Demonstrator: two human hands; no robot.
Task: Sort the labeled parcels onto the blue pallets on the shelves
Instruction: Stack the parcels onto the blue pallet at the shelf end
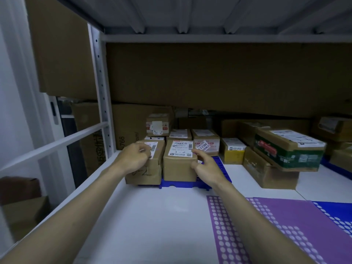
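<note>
Two bare hands reach into the white shelf, apart, one parcel each. Left hand, fingers curled, rests on the near top edge of the left parcel, which has handwriting on its front. Right hand touches the right side of the labelled parcel, thumb on its front corner, fingers loosely bent; firm grip or not, cannot tell. Both parcels sit side by side, touching, on the blue pallet at 12 o'clock. More boxes stacked behind. Green-taped box tilted on another carton at 2 o'clock. Purple dotted sheet at 4 o'clock.
</note>
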